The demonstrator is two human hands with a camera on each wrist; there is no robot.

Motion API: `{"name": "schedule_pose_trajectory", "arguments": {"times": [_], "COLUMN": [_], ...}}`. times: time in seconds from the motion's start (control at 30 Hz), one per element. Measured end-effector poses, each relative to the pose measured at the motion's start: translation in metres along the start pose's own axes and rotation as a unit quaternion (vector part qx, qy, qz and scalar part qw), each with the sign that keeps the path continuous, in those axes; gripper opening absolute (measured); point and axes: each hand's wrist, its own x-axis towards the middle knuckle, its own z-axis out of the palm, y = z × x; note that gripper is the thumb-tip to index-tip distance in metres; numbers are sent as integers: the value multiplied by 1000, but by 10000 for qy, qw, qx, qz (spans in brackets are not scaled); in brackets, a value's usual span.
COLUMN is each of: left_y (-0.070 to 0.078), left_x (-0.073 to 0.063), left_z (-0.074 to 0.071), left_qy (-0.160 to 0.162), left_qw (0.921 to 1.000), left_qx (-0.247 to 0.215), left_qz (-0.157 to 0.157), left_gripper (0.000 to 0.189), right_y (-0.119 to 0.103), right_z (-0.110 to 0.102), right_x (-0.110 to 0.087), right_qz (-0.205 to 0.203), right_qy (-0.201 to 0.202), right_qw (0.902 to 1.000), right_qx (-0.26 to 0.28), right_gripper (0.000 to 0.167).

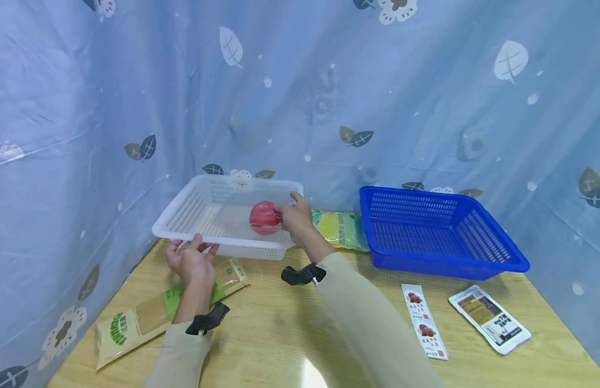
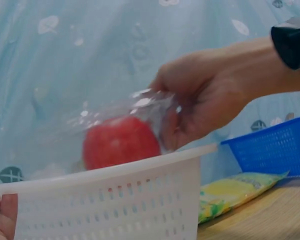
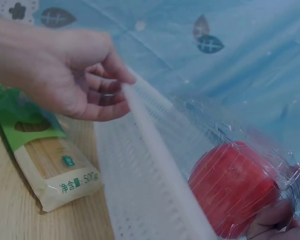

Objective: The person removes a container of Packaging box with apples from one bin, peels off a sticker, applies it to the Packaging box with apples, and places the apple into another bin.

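Observation:
A white perforated basket [image 1: 251,248] is raised and tilted at the left back of the table. My left hand [image 1: 192,263] grips its near rim, thumb above and fingers beneath, as the right wrist view also shows. Over the basket's right part, my right hand [image 1: 296,216] pinches a clear plastic bag [image 2: 155,105] with a red apple [image 1: 265,217] in it. In the left wrist view the apple [image 2: 121,142] shows just above the basket's rim. Part of the apple and of the right fingertips is hidden by shiny plastic.
A long noodle packet [image 1: 150,315] lies below the left forearm. Behind the right wrist is a yellow-green packet [image 1: 340,230], beside a blue basket [image 1: 445,261]. At the right lie a strip of apple-printed labels [image 1: 424,321] and a white pouch [image 1: 490,319]. A blue curtain [image 1: 290,97] hangs behind.

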Motion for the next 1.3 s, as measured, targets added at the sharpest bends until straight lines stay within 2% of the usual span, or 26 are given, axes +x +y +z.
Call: {"name": "schedule_pose_trajectory", "arguments": {"times": [0.2, 0.47, 0.6, 0.73, 0.93, 1.13, 1.3], "left_y": [0, -1, -1, -2, -3, -2, -3], "left_x": [1, 1, 1, 1, 1, 2, 4], "left_z": [0, 3, 4, 3, -1, 0, 3], "left_qy": [-66, -50, -54, -51, -147, -283, -273], "left_qw": [10000, 9999, 9999, 9996, 9993, 9991, 9991], "left_qx": [38, -1, 80, 217, 319, 187, 117], "left_qz": [60, 91, 125, 145, 155, 249, 312], "left_gripper": [31, 31, 31, 31, 31, 28, 28], "right_y": [-14, -34, -39, -40, -39, -34, -30], "right_z": [-17, -34, -44, -56, -73, -90, -104], "right_x": [-13, -27, -35, -43, -59, -72, -83], "right_qz": [-91, -243, -255, -362, -413, -583, -719], "right_qy": [-92, 70, 12, -133, -74, -48, -18], "right_qw": [9987, 9980, 9968, 9948, 9940, 9924, 9916], "right_qx": [498, 572, 764, 947, 1009, 1083, 1077], "right_gripper": [73, 71, 69, 69, 66, 67, 65]}}
